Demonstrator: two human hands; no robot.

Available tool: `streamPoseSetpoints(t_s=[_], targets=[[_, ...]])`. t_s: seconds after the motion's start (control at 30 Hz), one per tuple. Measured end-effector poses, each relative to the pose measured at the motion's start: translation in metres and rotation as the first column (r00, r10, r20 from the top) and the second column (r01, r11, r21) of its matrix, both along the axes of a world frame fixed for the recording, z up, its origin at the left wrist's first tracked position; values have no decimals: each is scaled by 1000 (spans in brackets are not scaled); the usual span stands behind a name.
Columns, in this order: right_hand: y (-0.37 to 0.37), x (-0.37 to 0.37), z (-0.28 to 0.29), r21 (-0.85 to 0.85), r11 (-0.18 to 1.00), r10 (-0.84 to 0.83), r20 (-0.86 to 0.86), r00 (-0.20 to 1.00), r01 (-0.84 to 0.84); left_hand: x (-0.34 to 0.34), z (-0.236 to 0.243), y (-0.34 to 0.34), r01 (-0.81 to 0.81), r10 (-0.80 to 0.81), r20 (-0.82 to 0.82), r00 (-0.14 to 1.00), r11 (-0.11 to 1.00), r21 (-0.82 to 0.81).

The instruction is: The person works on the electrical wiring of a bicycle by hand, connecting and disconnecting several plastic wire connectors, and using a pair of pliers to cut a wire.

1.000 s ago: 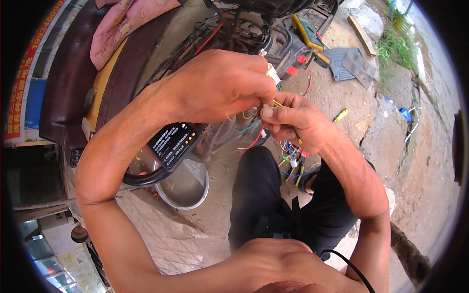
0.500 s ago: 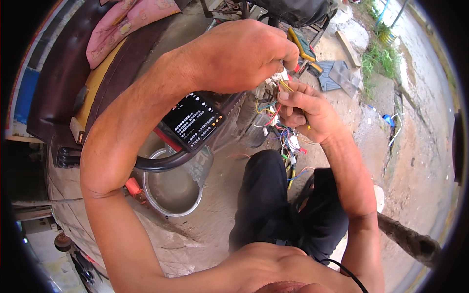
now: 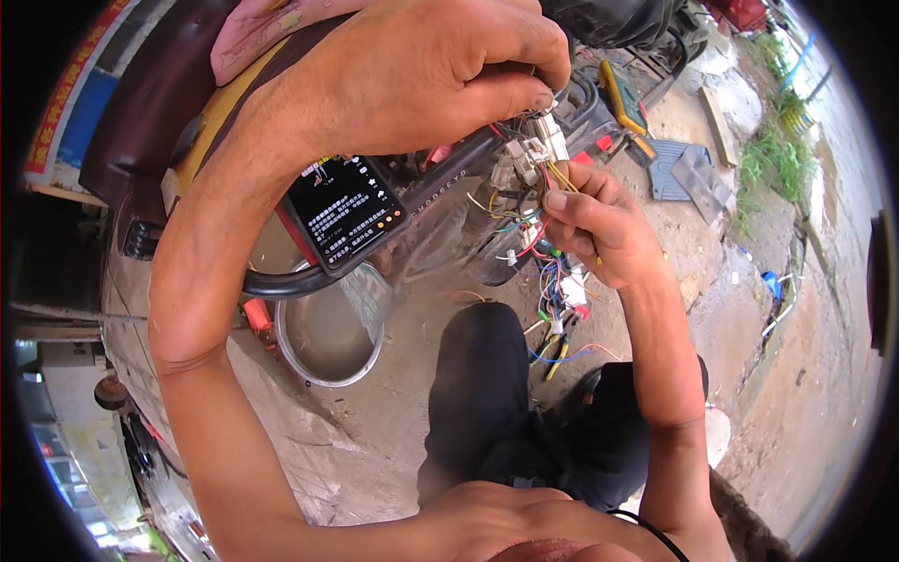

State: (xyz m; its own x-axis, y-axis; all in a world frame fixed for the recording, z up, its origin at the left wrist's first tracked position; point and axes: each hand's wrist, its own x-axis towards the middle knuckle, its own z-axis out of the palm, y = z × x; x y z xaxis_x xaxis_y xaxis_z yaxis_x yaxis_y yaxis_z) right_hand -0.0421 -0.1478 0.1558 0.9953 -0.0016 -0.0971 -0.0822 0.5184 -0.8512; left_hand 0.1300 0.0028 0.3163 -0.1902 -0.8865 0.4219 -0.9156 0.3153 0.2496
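Observation:
My left hand reaches over the vehicle part, thumb and fingers pinched at the upper end of a white wire connector. The fingers partly hide the contact. A second white plug sits beside it, with wires running down. My right hand is closed on thin yellow wires just below the connectors, thumb on top. A tangle of coloured wires with small plugs hangs below that hand.
A phone with a lit screen rests on the dark frame at left. Beneath it stands a round metal basin. A yellow multimeter lies beyond my hands, near grey mats. A brown padded seat is at the far left.
The view has shifted, and the connectors show more plainly now. My left hand has lifted slightly from the right hand, which keeps its pinch on the yellow wires.

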Motion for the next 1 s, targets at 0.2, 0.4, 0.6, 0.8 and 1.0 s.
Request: streamPoseSetpoints(t_s=[0.2,0.4,0.6,0.8,1.0], targets=[[-4,-3,-1,-47,998,54,76,996,-50,-57,-8,10,-195,189,167,968,981,15],[-28,7,-14,-85,985,162,135,977,-152,-114,-68,23,-456,452,61,890,885,95],[-29,21,-13,-69,965,261,198,945,-252,-132,-115,32,-730,698,-270,663,682,-28],[-26,21,-9,-181,957,261,193,946,-227,-148,-139,36,-825,723,-490,488,565,12],[-35,17,-11,-473,879,228,292,929,-67,-157,-142,38,-855,578,-751,320,518,34]])
